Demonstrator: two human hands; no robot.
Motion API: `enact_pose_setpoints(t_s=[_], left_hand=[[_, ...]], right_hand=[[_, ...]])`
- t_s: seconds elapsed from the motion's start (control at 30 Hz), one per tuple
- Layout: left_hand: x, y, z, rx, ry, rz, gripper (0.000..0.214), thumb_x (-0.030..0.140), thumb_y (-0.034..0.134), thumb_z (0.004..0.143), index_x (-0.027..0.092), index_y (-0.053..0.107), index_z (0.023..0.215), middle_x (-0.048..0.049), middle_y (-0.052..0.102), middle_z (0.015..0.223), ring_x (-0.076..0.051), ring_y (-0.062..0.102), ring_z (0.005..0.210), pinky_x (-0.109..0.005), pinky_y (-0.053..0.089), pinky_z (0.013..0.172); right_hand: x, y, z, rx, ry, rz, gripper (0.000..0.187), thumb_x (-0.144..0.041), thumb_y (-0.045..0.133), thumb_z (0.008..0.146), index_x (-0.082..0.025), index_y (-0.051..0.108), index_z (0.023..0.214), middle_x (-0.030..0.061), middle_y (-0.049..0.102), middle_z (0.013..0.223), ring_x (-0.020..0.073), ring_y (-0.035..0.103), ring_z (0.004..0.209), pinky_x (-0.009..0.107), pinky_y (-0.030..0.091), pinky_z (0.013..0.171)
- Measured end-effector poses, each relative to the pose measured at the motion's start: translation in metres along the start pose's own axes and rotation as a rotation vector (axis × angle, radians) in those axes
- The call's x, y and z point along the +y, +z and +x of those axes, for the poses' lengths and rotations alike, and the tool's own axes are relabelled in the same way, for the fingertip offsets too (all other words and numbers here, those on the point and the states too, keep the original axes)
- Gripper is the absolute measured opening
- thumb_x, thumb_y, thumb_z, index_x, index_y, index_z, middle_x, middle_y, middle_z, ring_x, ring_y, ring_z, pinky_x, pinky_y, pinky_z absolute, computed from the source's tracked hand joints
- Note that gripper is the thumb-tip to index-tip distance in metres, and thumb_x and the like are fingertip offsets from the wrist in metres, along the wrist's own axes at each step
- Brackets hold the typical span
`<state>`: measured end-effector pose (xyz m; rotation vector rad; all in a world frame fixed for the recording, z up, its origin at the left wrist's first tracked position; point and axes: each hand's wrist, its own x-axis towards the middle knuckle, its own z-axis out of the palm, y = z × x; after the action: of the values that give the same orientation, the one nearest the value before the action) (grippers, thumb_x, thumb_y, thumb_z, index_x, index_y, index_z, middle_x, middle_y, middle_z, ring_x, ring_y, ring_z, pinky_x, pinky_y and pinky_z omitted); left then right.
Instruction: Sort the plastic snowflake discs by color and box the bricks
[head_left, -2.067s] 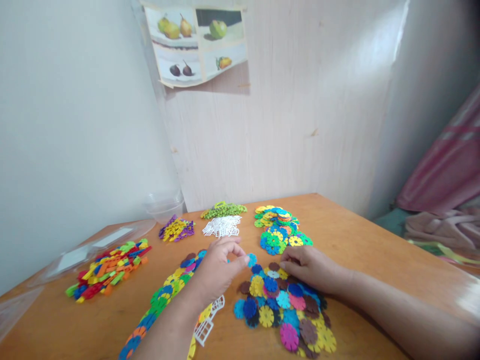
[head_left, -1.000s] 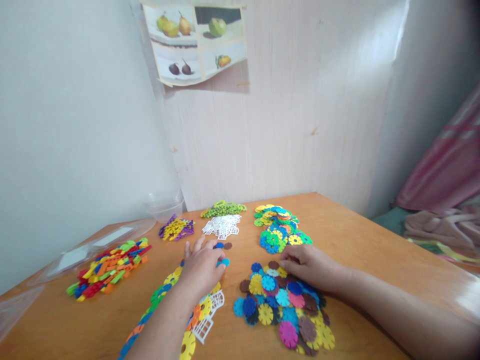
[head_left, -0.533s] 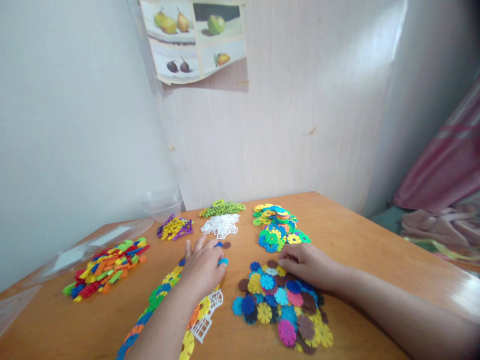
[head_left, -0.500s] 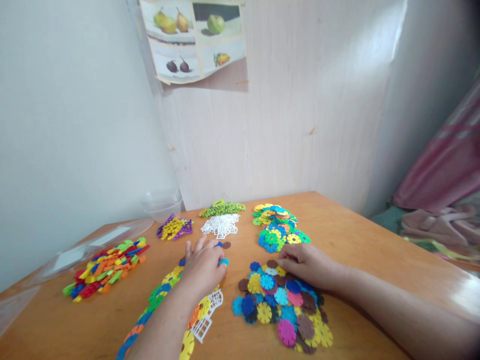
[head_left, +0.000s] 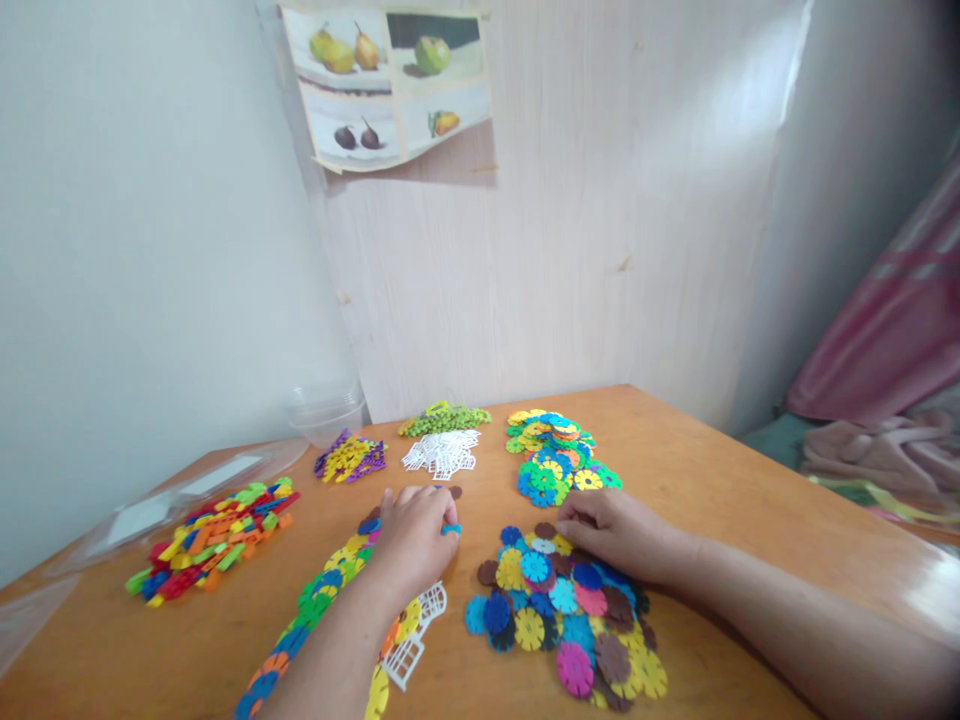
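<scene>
My left hand (head_left: pixel 414 530) is closed, pinching a light-blue notched disc (head_left: pixel 451 529) between thumb and fingers. It hangs over the far end of a chain of joined notched discs (head_left: pixel 319 598), which my forearm partly covers. A white lattice piece (head_left: pixel 406 662) lies beside that forearm with yellow and orange discs. My right hand (head_left: pixel 611 525) rests at the far right edge of a pile of loose notched discs (head_left: pixel 530 628) in blue, yellow, brown and pink. Its fingers are curled together; whatever they hold, if anything, is hidden.
Behind my right hand lies a heap of larger discs (head_left: pixel 555 455). Farther back are white lattice pieces (head_left: pixel 442 455), green pieces (head_left: pixel 446 420) and purple-yellow pieces (head_left: pixel 350 457). Coloured blocks (head_left: pixel 214 540), clear bags (head_left: pixel 142 515) and a plastic tub (head_left: pixel 325 408) are at the left.
My left fingers have curled in from a spread pose and closed on the light-blue disc. The right hand has stayed in place.
</scene>
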<state>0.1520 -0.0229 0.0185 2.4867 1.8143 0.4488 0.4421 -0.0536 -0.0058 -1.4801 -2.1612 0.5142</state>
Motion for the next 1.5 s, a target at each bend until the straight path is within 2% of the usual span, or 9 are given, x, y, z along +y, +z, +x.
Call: enact_pose_setpoints(t_s=[0.1, 0.23, 0.4, 0.67, 0.8, 0.93, 1.07, 1.23, 1.5], left_hand=[[0.0, 0.0, 0.0, 0.003, 0.003, 0.007, 0.015, 0.02, 0.059, 0.073, 0.027, 0.064, 0.084, -0.0014, 0.069, 0.089, -0.026, 0.057, 0.102, -0.05, 0.028, 0.105], [-0.005, -0.002, 0.0, 0.006, -0.001, 0.047, 0.019, 0.026, 0.061, 0.074, 0.029, 0.068, 0.091, -0.0026, 0.07, 0.101, -0.028, 0.055, 0.106, -0.052, 0.027, 0.105], [-0.007, -0.002, -0.001, -0.024, -0.021, 0.058, 0.012, 0.026, 0.059, 0.076, 0.028, 0.07, 0.08, -0.0033, 0.068, 0.098, -0.028, 0.054, 0.106, -0.056, 0.025, 0.106], [-0.004, 0.0, -0.001, -0.014, 0.002, 0.023, 0.009, 0.024, 0.059, 0.076, 0.027, 0.068, 0.078, -0.0023, 0.067, 0.097, -0.027, 0.054, 0.105, -0.056, 0.023, 0.108], [-0.005, -0.002, -0.002, -0.006, 0.002, 0.013, 0.011, 0.029, 0.061, 0.076, 0.028, 0.069, 0.083, -0.0035, 0.068, 0.099, -0.029, 0.053, 0.109, -0.059, 0.02, 0.109], [-0.003, -0.004, -0.004, -0.02, 0.023, 0.012, 0.01, 0.031, 0.062, 0.075, 0.029, 0.069, 0.081, -0.0033, 0.068, 0.099, -0.029, 0.053, 0.109, -0.062, 0.015, 0.111], [-0.001, -0.004, -0.005, -0.046, 0.02, 0.019, 0.011, 0.031, 0.061, 0.075, 0.027, 0.069, 0.081, -0.0033, 0.068, 0.099, -0.028, 0.053, 0.108, -0.063, 0.015, 0.111], [-0.004, 0.0, -0.003, -0.028, 0.026, 0.022, 0.01, 0.03, 0.061, 0.074, 0.026, 0.068, 0.08, -0.003, 0.067, 0.098, -0.028, 0.054, 0.106, -0.064, 0.017, 0.11], [-0.001, -0.003, -0.003, -0.021, 0.032, 0.014, 0.008, 0.025, 0.06, 0.072, 0.025, 0.068, 0.075, -0.0022, 0.068, 0.092, -0.027, 0.054, 0.104, -0.064, 0.013, 0.111]], right_hand=[[-0.003, -0.001, 0.0, 0.007, -0.001, 0.002, 0.014, -0.028, 0.055, 0.087, -0.02, 0.066, 0.081, 0.0001, 0.067, 0.077, 0.0141, 0.057, 0.069, 0.023, 0.036, 0.059], [-0.005, -0.003, -0.001, 0.006, -0.004, 0.0, 0.014, -0.028, 0.055, 0.087, -0.02, 0.065, 0.08, 0.0005, 0.067, 0.077, 0.014, 0.057, 0.069, 0.022, 0.037, 0.059], [-0.002, -0.002, -0.001, 0.007, 0.001, -0.013, 0.015, -0.028, 0.054, 0.088, -0.021, 0.066, 0.081, 0.0001, 0.067, 0.077, 0.0142, 0.057, 0.069, 0.023, 0.037, 0.06], [-0.006, -0.001, -0.001, 0.027, -0.006, 0.024, 0.022, -0.036, 0.053, 0.092, -0.021, 0.067, 0.084, 0.001, 0.068, 0.079, 0.0153, 0.06, 0.072, 0.024, 0.041, 0.063], [-0.019, -0.004, -0.009, 0.044, -0.133, 0.075, 0.022, -0.038, 0.056, 0.093, -0.023, 0.071, 0.097, 0.0028, 0.069, 0.091, 0.0163, 0.062, 0.083, 0.026, 0.046, 0.073], [-0.03, -0.002, -0.016, -0.019, -0.298, 0.038, 0.031, -0.045, 0.06, 0.091, -0.024, 0.069, 0.112, 0.0063, 0.068, 0.104, 0.02, 0.061, 0.096, 0.03, 0.046, 0.085], [-0.033, 0.002, -0.016, -0.031, -0.437, 0.027, 0.035, -0.048, 0.062, 0.09, -0.022, 0.068, 0.113, 0.0079, 0.067, 0.107, 0.0212, 0.059, 0.099, 0.034, 0.046, 0.089], [-0.034, 0.001, -0.014, -0.004, -0.449, 0.073, 0.026, -0.041, 0.065, 0.09, -0.021, 0.069, 0.106, 0.0075, 0.067, 0.108, 0.0196, 0.06, 0.097, 0.033, 0.047, 0.088], [-0.031, -0.01, -0.018, -0.062, -0.453, 0.163, 0.024, -0.031, 0.061, 0.092, -0.021, 0.069, 0.112, 0.0068, 0.066, 0.114, 0.0186, 0.06, 0.106, 0.032, 0.047, 0.096]])
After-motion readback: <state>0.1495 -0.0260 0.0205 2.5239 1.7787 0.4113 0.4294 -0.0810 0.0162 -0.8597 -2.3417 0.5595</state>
